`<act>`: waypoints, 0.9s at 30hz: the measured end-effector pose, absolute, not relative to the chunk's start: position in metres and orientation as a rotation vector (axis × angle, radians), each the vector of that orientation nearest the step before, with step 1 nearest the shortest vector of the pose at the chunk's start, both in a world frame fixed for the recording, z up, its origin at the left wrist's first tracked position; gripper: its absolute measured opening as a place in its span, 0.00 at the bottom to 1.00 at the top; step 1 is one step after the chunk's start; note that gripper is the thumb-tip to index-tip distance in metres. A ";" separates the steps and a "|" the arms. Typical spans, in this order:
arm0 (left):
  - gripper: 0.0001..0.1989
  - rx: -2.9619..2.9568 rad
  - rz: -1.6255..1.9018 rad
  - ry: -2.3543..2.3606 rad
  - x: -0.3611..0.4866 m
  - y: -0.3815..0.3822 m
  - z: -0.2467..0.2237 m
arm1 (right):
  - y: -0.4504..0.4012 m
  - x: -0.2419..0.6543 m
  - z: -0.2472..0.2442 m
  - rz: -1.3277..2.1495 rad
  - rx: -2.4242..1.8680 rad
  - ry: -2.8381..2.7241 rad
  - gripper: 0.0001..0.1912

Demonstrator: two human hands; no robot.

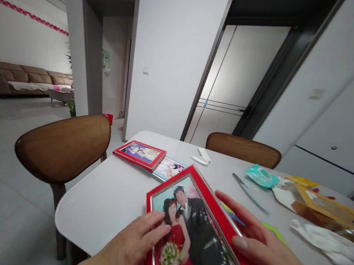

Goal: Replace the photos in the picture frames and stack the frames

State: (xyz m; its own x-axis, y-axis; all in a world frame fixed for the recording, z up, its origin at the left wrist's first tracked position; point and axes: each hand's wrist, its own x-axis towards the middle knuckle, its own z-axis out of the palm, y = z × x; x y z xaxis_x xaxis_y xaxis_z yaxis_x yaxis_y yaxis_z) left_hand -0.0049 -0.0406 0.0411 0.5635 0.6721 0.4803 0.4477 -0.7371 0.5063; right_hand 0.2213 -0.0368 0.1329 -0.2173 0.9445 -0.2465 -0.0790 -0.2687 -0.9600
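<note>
My white tabletop (103, 209), round at the corners, stretches ahead of me under a pale wall (170, 54), with grey floor (0, 149) showing at nine o'clock. One brown wooden chair (65, 149) stands at its ten o'clock side and another chair (242, 150) at one o'clock, its back just rising over the far edge. Beyond, a light door (243, 67) in a dark surround is at twelve o'clock, an open doorway (115, 60) at eleven, and a long brown sofa (29, 78) well off at ten. Close to me is the red picture frame (215, 210), tilted above the near part of the tabletop and holding a photo (204, 252) of two people with a bouquet. My left hand (137, 241) grips its left side, fingers lying over the front; my right hand (266, 246) holds the opposite border, thumb on the rim. At ten o'clock from it a second red frame (133, 160) lies flat with its own picture inside, overlapping one end of a pale-edged picture (171, 168). A slim grey tool (251, 195) lies at two o'clock, near a teal wipes pack (262, 176) and some brown packaging (332, 207) (what that holds, I can't make out). A crumpled white cloth (324, 243) sits at three o'clock.
</note>
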 end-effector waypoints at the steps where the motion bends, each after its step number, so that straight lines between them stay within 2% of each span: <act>1: 0.30 2.374 0.968 0.904 -0.001 -0.043 0.044 | -0.037 0.220 0.138 1.542 -1.211 -1.217 0.38; 5: 0.29 1.738 1.054 0.714 0.012 -0.055 0.052 | -0.045 0.196 0.147 1.333 -1.252 -1.575 0.32; 9: 0.36 1.104 1.156 0.666 0.014 -0.063 0.057 | -0.053 0.157 0.135 1.203 -1.215 -1.877 0.27; 12: 0.33 0.896 1.225 0.772 0.009 -0.061 0.055 | -0.053 0.130 0.114 0.988 -1.221 -2.049 0.22; 16: 0.28 0.866 1.214 0.879 -0.004 -0.048 0.044 | -0.050 0.112 0.084 0.897 -1.275 -2.148 0.16; 20: 0.38 0.907 1.236 1.003 -0.018 -0.036 0.028 | -0.052 0.134 0.073 0.876 -1.146 -2.234 0.20; 22: 0.39 1.040 1.231 1.103 -0.022 -0.032 0.024 | -0.049 0.156 0.072 0.784 -1.068 -2.236 0.19; 27: 0.31 1.565 1.074 1.624 -0.024 -0.026 0.022 | -0.019 0.200 0.060 0.597 -1.375 -2.238 0.13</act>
